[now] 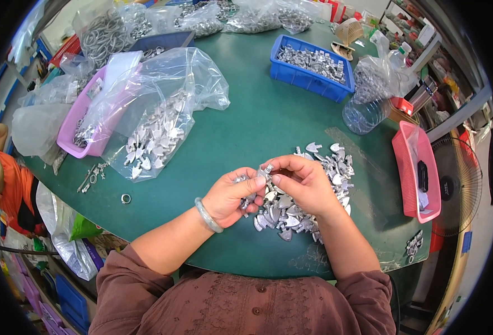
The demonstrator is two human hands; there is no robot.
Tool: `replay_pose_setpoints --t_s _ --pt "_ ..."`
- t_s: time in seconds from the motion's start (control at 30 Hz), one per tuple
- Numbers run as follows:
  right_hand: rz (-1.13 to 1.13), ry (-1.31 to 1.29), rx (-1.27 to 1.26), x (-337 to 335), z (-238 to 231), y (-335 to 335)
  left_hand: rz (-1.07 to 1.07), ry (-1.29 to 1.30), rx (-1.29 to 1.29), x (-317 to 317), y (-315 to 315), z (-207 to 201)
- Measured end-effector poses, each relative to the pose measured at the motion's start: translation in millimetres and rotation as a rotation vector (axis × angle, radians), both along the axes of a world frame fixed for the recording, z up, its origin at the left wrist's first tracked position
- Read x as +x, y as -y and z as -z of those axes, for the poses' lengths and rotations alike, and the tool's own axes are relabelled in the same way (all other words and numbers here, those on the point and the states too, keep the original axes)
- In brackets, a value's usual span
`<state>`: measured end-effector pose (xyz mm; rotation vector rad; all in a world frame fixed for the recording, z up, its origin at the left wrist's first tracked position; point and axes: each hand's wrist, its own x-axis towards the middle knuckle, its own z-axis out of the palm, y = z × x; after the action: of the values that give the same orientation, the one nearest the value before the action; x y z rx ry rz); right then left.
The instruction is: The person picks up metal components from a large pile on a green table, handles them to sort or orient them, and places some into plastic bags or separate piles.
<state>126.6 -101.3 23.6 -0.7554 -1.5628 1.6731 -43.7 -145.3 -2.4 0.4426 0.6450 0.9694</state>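
Observation:
My left hand (228, 196), with a pale bangle (208, 215) at its wrist, is curled around several small silvery metal parts. Between its thumb and the pinching fingers of my right hand (309, 185) is one small metal piece (267, 170), which both hands touch. Its exact shape is partly covered by fingertips. Under and beside my hands, a loose pile of silvery shield-shaped metal pieces (286, 219) lies on the green table (230, 134). More of these pieces fill part of a clear plastic bag (212, 84) to the left.
A blue bin (312, 78) of small metal parts stands at the far right, near a clear plastic container (364, 118). Pink basket (411, 192) and fan (453, 184) are at right. A lilac basket (82, 134) stands left, a metal ring (126, 199) nearer. Another person's orange clothing (9, 181) shows far left.

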Motion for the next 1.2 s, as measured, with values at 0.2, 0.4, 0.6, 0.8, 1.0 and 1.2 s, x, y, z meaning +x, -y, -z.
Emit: replay_pose_setpoints --t_s 0.2,0.4,0.6,0.8,1.0,1.2 --pt "0.044 0.14 -0.027 2.3 -4.8 -2.8 -0.064 -0.126 0.036 2.4 0.9 -1.8" --pt "0.087 0.088 -0.106 2.4 -1.8 -4.5 -0.002 -0.002 -0.023 -0.4 -2.7 -3.3" --pt "0.043 0.16 -0.036 -0.8 -3.1 -3.3 -0.022 -0.042 0.006 -0.1 1.0 -1.5" --pt "0.07 0.159 0.013 6.2 -8.1 -0.9 -0.161 -0.072 -0.028 -28.0 9.1 -24.0" --pt "0.104 0.169 -0.008 12.2 -12.1 -6.5 -0.569 -0.546 0.099 -135.1 36.7 -44.5" --pt "0.022 0.235 0.018 -1.1 -13.8 -6.7 -0.79 -0.743 -0.107 -231.6 7.9 -23.7"
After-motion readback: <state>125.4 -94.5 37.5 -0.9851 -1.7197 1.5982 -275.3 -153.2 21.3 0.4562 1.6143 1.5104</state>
